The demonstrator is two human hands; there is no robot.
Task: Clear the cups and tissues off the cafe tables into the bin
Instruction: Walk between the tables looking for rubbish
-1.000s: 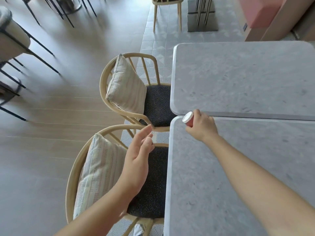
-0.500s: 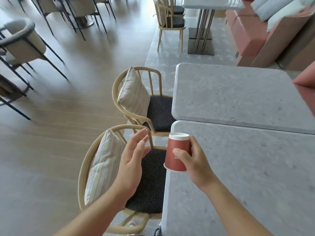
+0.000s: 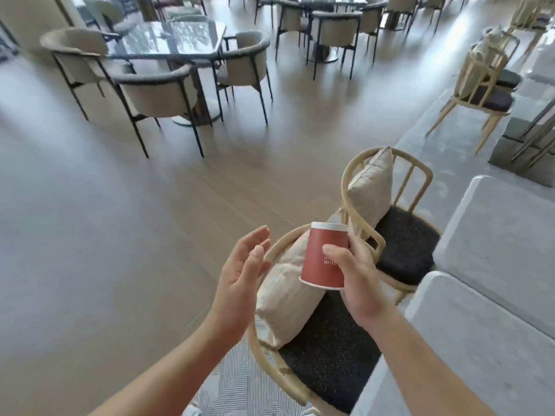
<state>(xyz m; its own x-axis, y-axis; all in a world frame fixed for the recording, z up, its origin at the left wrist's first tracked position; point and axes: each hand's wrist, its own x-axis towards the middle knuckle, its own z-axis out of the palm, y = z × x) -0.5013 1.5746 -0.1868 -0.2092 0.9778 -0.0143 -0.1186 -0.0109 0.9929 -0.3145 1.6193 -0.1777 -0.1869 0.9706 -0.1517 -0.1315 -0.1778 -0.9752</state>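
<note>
A red paper cup (image 3: 322,256) with a white band at its top end is held upside down in my right hand (image 3: 357,280), above a wooden chair. My fingers wrap its right side, the thumb across its front. My left hand (image 3: 240,277) is open to the left of the cup, palm turned toward it, holding nothing. Two grey stone cafe tables (image 3: 495,241) lie at the right edge; their visible parts carry no cups or tissues. No bin is in view.
Two wooden chairs (image 3: 414,175) with striped cushions (image 3: 372,187) and dark seats stand against the tables. Across the wood floor (image 3: 105,235) to the upper left are a glass-topped table (image 3: 168,37) and beige armchairs (image 3: 156,91). More wooden chairs stand far right.
My right hand lifted the cup off the table's corner and brought it left over the near chair. The view has swung left and up toward the open room.
</note>
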